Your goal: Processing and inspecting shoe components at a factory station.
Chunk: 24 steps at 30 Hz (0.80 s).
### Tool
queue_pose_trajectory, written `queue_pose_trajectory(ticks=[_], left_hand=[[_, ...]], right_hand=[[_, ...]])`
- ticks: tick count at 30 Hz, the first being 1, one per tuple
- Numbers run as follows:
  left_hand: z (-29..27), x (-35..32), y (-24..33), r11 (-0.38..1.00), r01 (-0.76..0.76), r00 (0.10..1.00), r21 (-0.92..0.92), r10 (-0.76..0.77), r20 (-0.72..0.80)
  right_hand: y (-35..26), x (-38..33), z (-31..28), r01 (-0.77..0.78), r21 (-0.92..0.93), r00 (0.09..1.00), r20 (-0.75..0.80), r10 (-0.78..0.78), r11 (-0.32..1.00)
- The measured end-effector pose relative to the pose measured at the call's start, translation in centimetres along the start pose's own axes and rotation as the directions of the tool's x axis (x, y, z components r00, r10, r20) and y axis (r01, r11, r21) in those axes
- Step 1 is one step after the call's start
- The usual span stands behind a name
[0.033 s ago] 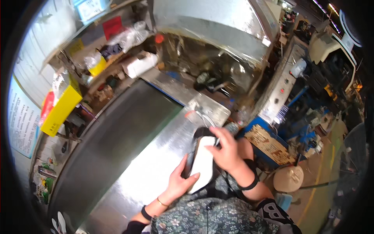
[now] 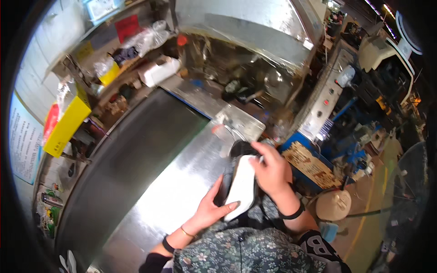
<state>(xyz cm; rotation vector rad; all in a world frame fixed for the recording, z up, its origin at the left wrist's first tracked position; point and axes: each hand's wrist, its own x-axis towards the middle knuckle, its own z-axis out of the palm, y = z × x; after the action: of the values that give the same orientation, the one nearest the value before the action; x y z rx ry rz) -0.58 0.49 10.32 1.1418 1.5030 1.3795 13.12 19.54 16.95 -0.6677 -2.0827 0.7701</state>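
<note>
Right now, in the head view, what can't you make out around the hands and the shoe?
- Shoe: only the white sole faces the camera; the dark upper is mostly hidden behind it and under the right hand.
- Left hand: its palm side is pressed to the shoe, so the grip is unseen.
- Metal table: glare washes out its surface.
- Shelf clutter: too small and bent by the fisheye.

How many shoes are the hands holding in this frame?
1: a black shoe with a white sole, held between the left hand and right hand over the metal table.
</note>
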Motion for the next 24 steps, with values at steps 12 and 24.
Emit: queue_pose_trajectory(ticks=[12,24], left_hand=[[10.0,11.1,0.5,0.676,0.348,0.937,-0.649,-0.223,0.270],[6.7,11.7,-2.7,0.652,0.436,0.896,-0.621,-0.379,0.231]], right_hand=[[0.1,-6.9,-5.6,-0.091,-0.089,0.994,0.058,0.096,0.992],[1.1,-4.9,-2.6,-0.149,0.050,0.954,0.270,0.130,0.988]])
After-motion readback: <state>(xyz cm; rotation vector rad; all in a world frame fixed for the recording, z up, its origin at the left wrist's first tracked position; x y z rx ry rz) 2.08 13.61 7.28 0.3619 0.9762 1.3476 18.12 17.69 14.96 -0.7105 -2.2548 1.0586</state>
